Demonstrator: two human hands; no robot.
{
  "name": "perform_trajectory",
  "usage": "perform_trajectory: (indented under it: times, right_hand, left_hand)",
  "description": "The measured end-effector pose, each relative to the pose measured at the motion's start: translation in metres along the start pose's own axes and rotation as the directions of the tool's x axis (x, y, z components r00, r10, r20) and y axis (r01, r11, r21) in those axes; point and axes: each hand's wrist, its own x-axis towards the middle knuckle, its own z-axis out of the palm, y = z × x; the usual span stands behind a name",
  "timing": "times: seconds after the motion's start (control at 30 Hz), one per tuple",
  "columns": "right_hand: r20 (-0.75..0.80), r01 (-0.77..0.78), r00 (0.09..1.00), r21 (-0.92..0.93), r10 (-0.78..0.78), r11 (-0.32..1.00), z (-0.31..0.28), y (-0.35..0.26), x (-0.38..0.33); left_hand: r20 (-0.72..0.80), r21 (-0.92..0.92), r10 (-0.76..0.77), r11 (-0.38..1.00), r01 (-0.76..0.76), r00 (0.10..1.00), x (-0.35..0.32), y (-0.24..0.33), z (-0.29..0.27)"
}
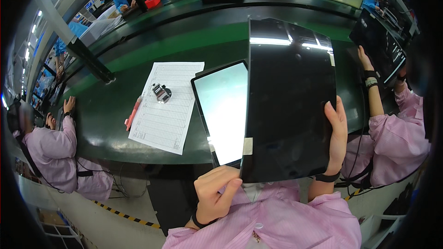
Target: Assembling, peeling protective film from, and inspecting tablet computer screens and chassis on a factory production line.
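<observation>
Tilted up before me is a glossy black display panel with ceiling lights reflected in it and small pale tape tabs on its left and right edges. My right hand is closed on its right edge, thumb on the front face. At the lower left corner, my left hand pinches the panel between thumb and curled fingers. Partly covered by the panel, a tablet-like screen with a black frame and a bright white face lies on the green bench. A pale tape tab shows on its lower left edge too.
A printed table sheet lies on the bench, with a small metal device on it and a pink pen along its left edge. Co-workers sit left and right; the right one holds a dark panel. A slanted post stands far left.
</observation>
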Motion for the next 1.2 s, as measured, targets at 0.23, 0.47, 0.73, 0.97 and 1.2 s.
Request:
perform_trajectory:
  times: [0.23,0.47,0.73,0.97,1.2]
  right_hand:
    - [-0.043,-0.105,0.993,0.16,0.113,0.982,0.007,0.005,-0.006]
    - [0.004,-0.159,0.987,0.233,0.163,0.959,0.012,0.011,-0.012]
    - [-0.009,-0.09,0.996,0.18,0.093,0.979,-0.007,0.018,-0.006]
    - [-0.102,-0.045,0.993,0.108,0.056,0.993,-0.007,0.018,-0.005]
    - [-0.133,-0.049,0.989,0.132,0.067,0.99,0.007,0.012,-0.007]
  left_hand:
    - [-0.115,-0.128,0.243,0.958,-0.257,0.963,0.011,-0.009,0.02]
    - [-0.461,-0.494,0.163,0.77,-0.405,0.872,0.016,-0.014,0.06]
    - [0.166,-0.652,-0.137,0.728,0.213,0.977,0.003,-0.004,0.022]
    - [0.485,-0.673,-0.221,0.523,0.523,0.846,0.007,-0.007,0.012]
    - [0.495,-0.652,-0.225,0.542,0.53,0.839,0.008,-0.01,0.01]
